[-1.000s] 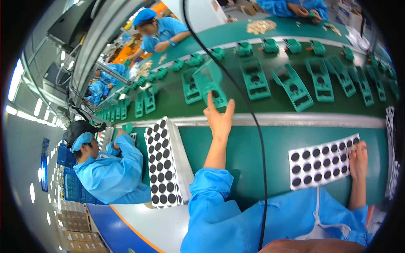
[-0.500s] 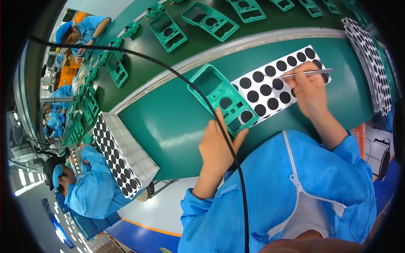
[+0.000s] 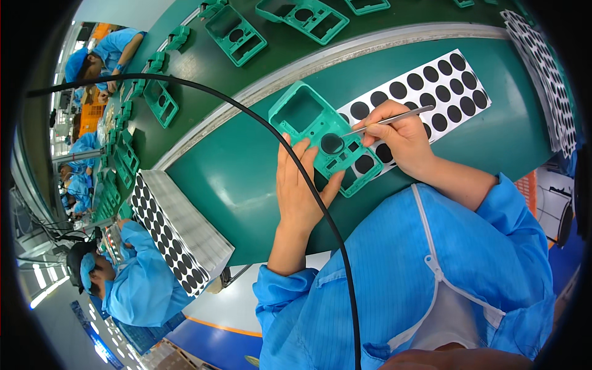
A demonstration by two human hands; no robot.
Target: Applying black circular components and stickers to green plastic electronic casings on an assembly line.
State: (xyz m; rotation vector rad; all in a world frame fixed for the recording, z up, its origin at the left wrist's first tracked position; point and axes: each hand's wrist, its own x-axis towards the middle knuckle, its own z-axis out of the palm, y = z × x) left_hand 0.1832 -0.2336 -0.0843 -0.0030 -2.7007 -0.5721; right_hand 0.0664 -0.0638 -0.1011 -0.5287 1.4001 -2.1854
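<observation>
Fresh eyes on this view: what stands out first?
Probably the green plastic housing with rectangular windows at the centre, held by the left hand while the right hand points a slim silver metal tool at its dark round spot. Next, the white sheet of black discs to its right. Then the thick black cable arching across the view.

Head-worn fisheye: facing steeply down, near left hand (image 3: 297, 192), right hand (image 3: 402, 139), green worktop (image 3: 217, 185).

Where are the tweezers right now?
Head view, right of centre: the tweezers are in the right hand, their tip beside the dark circle on the green housing.
</observation>
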